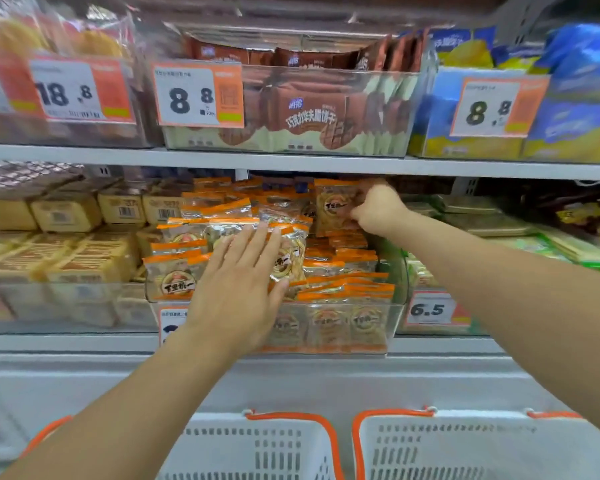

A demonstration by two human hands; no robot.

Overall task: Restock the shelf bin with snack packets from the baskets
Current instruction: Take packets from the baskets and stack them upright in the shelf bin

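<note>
A clear shelf bin on the middle shelf is heaped with orange-edged snack packets. My left hand lies flat, fingers spread, on the packets at the bin's front left. My right hand is shut on one upright orange snack packet at the back right of the bin, under the upper shelf. Two white baskets with orange rims stand below: the left basket and the right basket. What lies inside them is out of view.
Left of the bin lie stacks of tan boxed biscuits; green packs lie to its right. The upper shelf edge runs just above my right hand, bearing a bin of brown wafer packs and price tags.
</note>
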